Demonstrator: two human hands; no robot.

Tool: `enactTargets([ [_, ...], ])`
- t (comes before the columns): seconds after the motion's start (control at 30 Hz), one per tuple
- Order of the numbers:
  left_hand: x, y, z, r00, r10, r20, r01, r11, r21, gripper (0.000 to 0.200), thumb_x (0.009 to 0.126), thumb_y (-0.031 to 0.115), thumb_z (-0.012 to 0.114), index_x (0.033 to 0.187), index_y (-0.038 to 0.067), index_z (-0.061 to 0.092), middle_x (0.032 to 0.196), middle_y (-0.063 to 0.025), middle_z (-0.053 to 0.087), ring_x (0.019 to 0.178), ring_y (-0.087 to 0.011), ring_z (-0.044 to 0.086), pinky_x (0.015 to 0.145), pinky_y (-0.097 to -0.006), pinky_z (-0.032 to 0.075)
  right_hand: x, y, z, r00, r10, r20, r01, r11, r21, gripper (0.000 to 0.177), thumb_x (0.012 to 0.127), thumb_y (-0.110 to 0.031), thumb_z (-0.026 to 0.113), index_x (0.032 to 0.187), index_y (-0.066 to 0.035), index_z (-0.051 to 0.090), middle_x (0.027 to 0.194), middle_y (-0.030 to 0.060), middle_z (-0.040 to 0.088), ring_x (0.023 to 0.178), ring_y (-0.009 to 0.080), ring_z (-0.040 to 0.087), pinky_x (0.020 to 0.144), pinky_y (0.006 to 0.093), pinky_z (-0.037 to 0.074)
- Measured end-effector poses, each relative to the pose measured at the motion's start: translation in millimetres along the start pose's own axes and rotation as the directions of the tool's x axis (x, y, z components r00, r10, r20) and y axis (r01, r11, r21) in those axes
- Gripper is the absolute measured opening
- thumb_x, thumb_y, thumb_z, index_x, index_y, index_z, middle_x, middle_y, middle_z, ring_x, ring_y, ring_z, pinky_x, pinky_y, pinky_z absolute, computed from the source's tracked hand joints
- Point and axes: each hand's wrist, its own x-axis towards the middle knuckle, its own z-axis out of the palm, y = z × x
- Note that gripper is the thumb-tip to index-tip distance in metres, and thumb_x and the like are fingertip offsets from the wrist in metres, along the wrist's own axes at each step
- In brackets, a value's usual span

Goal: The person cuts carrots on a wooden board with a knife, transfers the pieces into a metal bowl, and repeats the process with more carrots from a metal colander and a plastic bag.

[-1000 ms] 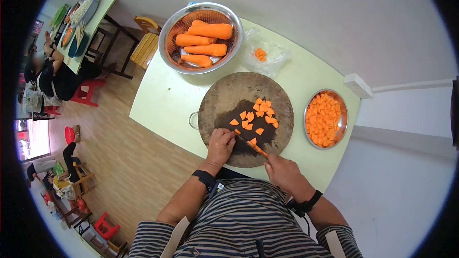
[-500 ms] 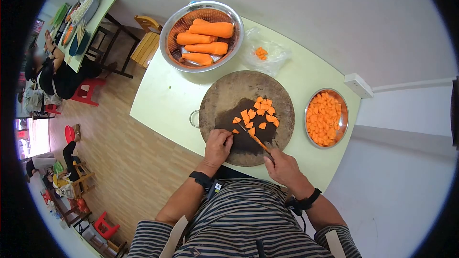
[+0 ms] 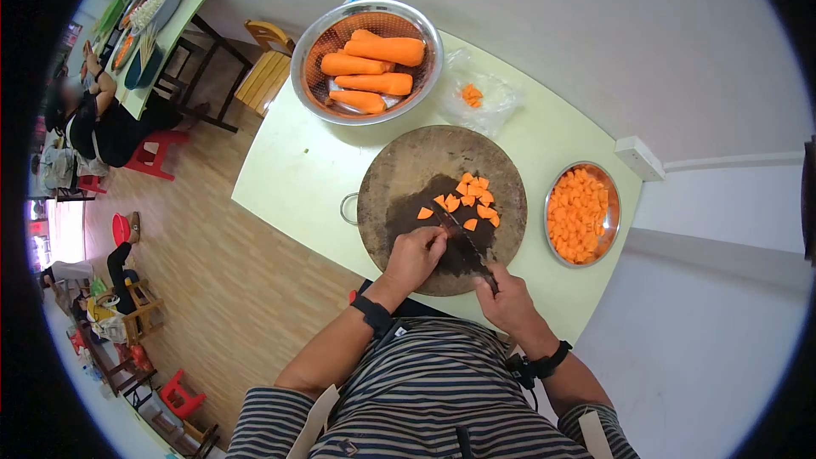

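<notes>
Right hand closed round the knife handle at the near edge of the round board, left hand curled beside the blade — grip unclear — carrot pieces just past the tip, bare board to their left, steel bowl close by the desk's right edge.

Slid the left hand rightward, up against the knife blade; swung that blade farther across the chopping board; swept the carrot pieces into a tighter heap.
</notes>
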Motion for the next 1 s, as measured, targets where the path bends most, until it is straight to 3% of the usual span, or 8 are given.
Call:
enactTargets([
  [0.17,7,6,6,0.994,-0.109,0.023,0.11,0.991,-0.078,0.014,0.094,0.009,0.069,0.102,-0.002,0.07,0.088,-0.0202,0.072,0.076,-0.0311,0.074,0.067,-0.0354,0.057,-5,2,-3,0.998,0.014,-0.056,-0.014,1.0,-0.002,0.024,0.096,-0.016,0.063,0.114,-0.001,0.059,0.076,0.0234,0.066,0.069,0.0413,0.069,0.061,0.045,0.053],
  [0.23,7,8,3,0.991,-0.137,-0.004,0.136,0.985,-0.104,0.014,0.094,0.009,0.068,0.103,-0.002,0.07,0.088,-0.0195,0.072,0.075,-0.0286,0.074,0.067,-0.0341,0.057,-3,3,-3,0.995,0.012,-0.096,-0.01,1.0,0.022,0.025,0.096,-0.015,0.064,0.114,0.002,0.058,0.065,0.0129,0.059,0.055,0.0221,0.059,0.055,0.036,0.048],
  [0.3,5,2,-5,0.976,-0.026,-0.215,0.015,0.998,-0.053,0.014,0.094,0.007,0.068,0.104,-0.002,0.068,0.087,-0.0171,0.071,0.072,-0.0235,0.072,0.066,-0.0325,0.056,-2,4,-3,0.995,-0.008,-0.099,0.011,1.0,0.023,0.025,0.096,-0.015,0.065,0.114,0.002,0.058,0.066,0.0137,0.059,0.056,0.0236,0.06,0.055,0.0365,0.048],
  [0.43,-11,-27,-23,0.958,-0.113,-0.262,0.108,0.994,-0.033,0.015,0.093,0.007,0.069,0.105,-0.002,0.068,0.09,-0.0168,0.069,0.072,-0.0229,0.068,0.067,-0.0322,0.055,0,7,0,0.993,-0.095,-0.071,0.095,0.995,-0.002,0.027,0.096,-0.016,0.065,0.116,0.001,0.058,0.073,0.0161,0.063,0.062,0.0299,0.065,0.058,0.0393,0.05],
  [0.47,-15,-32,-27,0.965,-0.06,-0.257,0.075,0.996,0.051,0.014,0.095,0.009,0.07,0.104,-0.001,0.067,0.085,-0.0087,0.07,0.072,-0.012,0.063,0.065,-0.0277,0.052,0,7,2,0.993,-0.095,-0.069,0.095,0.995,0.003,0.027,0.096,-0.016,0.065,0.116,0.001,0.058,0.073,0.0161,0.063,0.062,0.0299,0.065,0.058,0.0393,0.05],
  [0.6,-30,-43,-27,0.972,-0.058,-0.228,0.081,0.993,0.091,0.013,0.094,0.008,0.07,0.103,-0.001,0.068,0.083,-0.0094,0.07,0.071,-0.0127,0.063,0.065,-0.0289,0.052,-1,5,11,0.99,-0.132,0.044,0.137,0.981,-0.139,0.03,0.096,-0.02,0.065,0.119,-0.001,0.058,0.083,0.0169,0.067,0.071,0.0364,0.068,0.061,0.0433,0.053],
  [0.67,-30,-42,-25,0.968,-0.118,-0.219,0.129,0.991,0.035,0.015,0.092,0.01,0.07,0.101,-0.002,0.069,0.086,-0.017,0.07,0.07,-0.0245,0.068,0.065,-0.0339,0.054,-2,3,13,0.987,-0.136,0.087,0.151,0.971,-0.187,0.031,0.096,-0.021,0.066,0.119,-0.002,0.058,0.086,0.0173,0.068,0.073,0.038,0.068,0.062,0.045,0.055],
  [1.0,-16,-35,-17,0.965,-0.249,-0.088,0.248,0.969,-0.024,0.012,0.092,0.008,0.066,0.097,-0.003,0.065,0.078,-0.0164,0.069,0.071,-0.0243,0.07,0.067,-0.0351,0.055,-5,10,20,0.984,-0.104,0.147,0.145,0.943,-0.3,0.029,0.097,-0.022,0.064,0.118,-0.004,0.057,0.09,0.0189,0.068,0.075,0.0407,0.068,0.063,0.0485,0.055],
])
